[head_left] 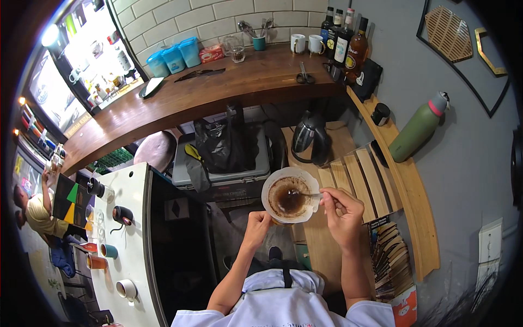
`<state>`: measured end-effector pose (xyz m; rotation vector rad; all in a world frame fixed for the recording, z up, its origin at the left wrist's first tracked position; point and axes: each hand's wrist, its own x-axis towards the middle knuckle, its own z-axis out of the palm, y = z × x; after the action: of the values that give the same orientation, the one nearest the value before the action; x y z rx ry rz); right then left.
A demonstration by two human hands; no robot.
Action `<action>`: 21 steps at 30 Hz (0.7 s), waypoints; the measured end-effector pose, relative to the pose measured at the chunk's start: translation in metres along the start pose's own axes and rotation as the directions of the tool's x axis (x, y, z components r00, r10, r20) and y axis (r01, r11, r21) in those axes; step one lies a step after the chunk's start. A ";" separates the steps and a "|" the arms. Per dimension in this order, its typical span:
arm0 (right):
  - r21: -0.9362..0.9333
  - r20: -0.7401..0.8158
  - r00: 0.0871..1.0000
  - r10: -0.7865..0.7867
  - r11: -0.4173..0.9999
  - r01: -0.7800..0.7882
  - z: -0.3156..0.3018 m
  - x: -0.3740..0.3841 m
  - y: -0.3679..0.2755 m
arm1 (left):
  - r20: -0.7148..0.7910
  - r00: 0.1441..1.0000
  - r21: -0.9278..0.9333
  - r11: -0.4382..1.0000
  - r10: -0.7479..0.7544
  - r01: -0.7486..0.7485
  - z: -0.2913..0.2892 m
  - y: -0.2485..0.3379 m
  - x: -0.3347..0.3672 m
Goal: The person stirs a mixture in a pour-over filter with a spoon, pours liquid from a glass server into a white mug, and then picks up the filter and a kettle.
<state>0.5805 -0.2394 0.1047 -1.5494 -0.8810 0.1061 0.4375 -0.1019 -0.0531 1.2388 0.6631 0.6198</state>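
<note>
A white paper coffee filter (268, 187) is spread open in front of me, with wet brown grounds up its sides and dark coffee (289, 204) pooled inside. Beneath it a sliver of yellow shows; whatever supports the paper is mostly hidden. My left hand (258, 228) closes around the near left side of this coffee dripper, thumb on top and the other fingers out of sight. Pinched in my right hand (342, 213) is a metal spoon (310, 194), which reaches over the filter's right rim with its tip in the coffee.
Beyond the filter stands a black kettle (310, 139) on a slatted wooden bench (357, 180). A green bottle (419, 131) rests on the right ledge. Scissors (305, 76), mugs and bottles line the wooden counter (239, 82). Cups occupy the white table (139, 218); another person (41, 215) is far left.
</note>
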 end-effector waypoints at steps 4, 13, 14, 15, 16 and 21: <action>0.036 0.029 0.998 0.049 0.998 -0.050 0.000 -0.005 0.007 | 0.014 1.000 0.036 0.999 -0.008 0.007 0.007 -0.002 0.003; 0.381 -0.015 0.933 0.360 0.865 -0.328 -0.007 -0.005 0.012 | 0.053 0.998 0.011 0.999 -0.032 0.032 0.012 -0.003 0.009; 0.427 -0.015 0.922 0.387 0.836 -0.344 -0.007 -0.005 0.013 | 0.056 0.998 0.016 0.999 -0.032 0.031 0.012 -0.002 0.009; 0.425 -0.016 0.922 0.387 0.837 -0.344 -0.007 -0.005 0.015 | 0.058 0.998 0.021 0.999 -0.031 0.030 0.012 -0.001 0.009; 0.445 -0.020 0.919 0.393 0.827 -0.344 -0.008 -0.005 0.017 | 0.057 0.998 0.019 0.999 -0.031 0.030 0.012 -0.002 0.009; 0.485 -0.006 0.919 0.394 0.805 -0.341 -0.011 -0.002 0.019 | 0.097 0.995 0.057 0.998 -0.003 -0.003 0.010 -0.001 0.007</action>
<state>0.5942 -0.2479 0.0890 -1.2230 -0.4094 0.4846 0.4496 -0.1036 -0.0531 1.3138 0.6034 0.5404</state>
